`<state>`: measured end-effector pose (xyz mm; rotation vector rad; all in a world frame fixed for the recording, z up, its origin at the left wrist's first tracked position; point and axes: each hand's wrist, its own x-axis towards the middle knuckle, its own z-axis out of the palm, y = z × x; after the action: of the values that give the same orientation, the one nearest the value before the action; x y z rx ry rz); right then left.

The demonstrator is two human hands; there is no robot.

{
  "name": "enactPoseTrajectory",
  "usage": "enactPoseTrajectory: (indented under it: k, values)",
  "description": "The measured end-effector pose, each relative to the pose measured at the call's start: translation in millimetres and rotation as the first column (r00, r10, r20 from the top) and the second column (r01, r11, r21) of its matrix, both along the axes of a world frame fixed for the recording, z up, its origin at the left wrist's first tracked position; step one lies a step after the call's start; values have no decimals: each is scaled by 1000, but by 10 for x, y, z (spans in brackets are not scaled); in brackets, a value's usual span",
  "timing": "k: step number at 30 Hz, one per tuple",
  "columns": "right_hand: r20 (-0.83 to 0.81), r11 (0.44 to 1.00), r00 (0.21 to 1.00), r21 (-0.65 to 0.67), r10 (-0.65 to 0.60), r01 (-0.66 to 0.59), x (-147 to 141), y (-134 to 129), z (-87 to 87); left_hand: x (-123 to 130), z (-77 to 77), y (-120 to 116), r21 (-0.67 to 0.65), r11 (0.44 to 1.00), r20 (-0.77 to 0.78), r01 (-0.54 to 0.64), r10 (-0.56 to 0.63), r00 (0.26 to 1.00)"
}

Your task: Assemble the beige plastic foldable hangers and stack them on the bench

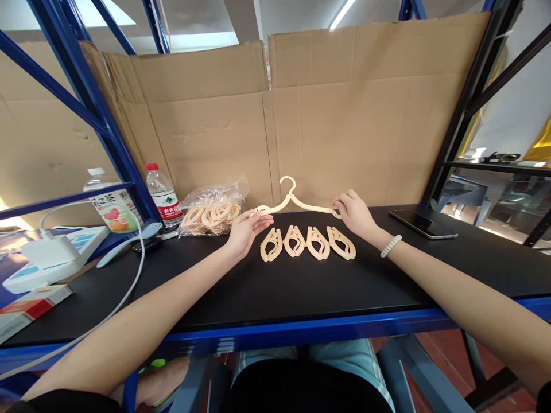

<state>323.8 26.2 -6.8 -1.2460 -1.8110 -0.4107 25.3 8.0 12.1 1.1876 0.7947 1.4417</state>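
Note:
A beige plastic hanger [310, 206], unfolded with its hook upward, is held up between both hands above the black tabletop. My left hand [247, 232] pinches its left arm end, thumb on top and fingers below. The right end is pinched by my right hand [353, 213], which wears a beaded bracelet on the wrist. Below the hanger, several folded beige hangers [318, 243] lie side by side in a row on the table. A clear plastic bag [210, 210] of similar beige pieces sits to the left of my left hand.
Behind the bag stands a red-capped water bottle [163, 195]. At the left are a second bottle [112, 201], a power strip [55, 258] and a white cable. A tablet [423, 223] lies at the right. Cardboard [206, 132] walls the back of the black table [275, 298].

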Motion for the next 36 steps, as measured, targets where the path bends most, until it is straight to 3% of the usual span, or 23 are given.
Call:
enactPoseTrajectory:
  k: [2,4,6,9,11,14,18,21,25,27,30,36]
  values:
    - [-31,997,999,73,-35,37,-16,-62,59,-2,11,4,-8,1000,35,3,-3,999]
    - [-76,991,990,55,-116,121,-37,-143,131,-4,14,11,-14,1000,58,4,-3,998]
    - [-110,972,973,-148,-202,185,-55,-214,190,-3,10,17,-28,1000,78,3,0,997]
    - [-131,824,966,-556,-222,114,-55,-247,214,-1,1,22,-41,999,81,5,-2,997]
    - [-155,760,965,-647,-210,61,-35,-212,186,-7,-3,27,-41,999,75,5,-2,997]
    - [-219,815,955,-578,-199,37,3,-124,124,-27,-10,40,-46,999,65,-2,5,998]
    - [-303,882,952,-460,-48,-102,-8,-106,96,-33,-24,38,-44,999,36,7,-6,999]
    - [-309,874,947,-430,91,-225,-88,-203,125,1,-31,2,-61,998,26,23,-21,999]
    - [-315,820,920,-443,236,-362,-189,-301,151,42,-26,-45,-70,997,26,45,-43,999]
    - [-432,755,860,-459,270,-468,-198,-292,145,39,-18,-50,-70,996,18,50,-49,999]
    - [-665,656,697,-403,270,-639,-161,-248,131,11,-3,-36,-93,995,-15,46,-48,999]
    - [-918,537,346,-196,193,-821,-116,-252,178,-29,29,-23,-74,995,-44,62,-65,997]
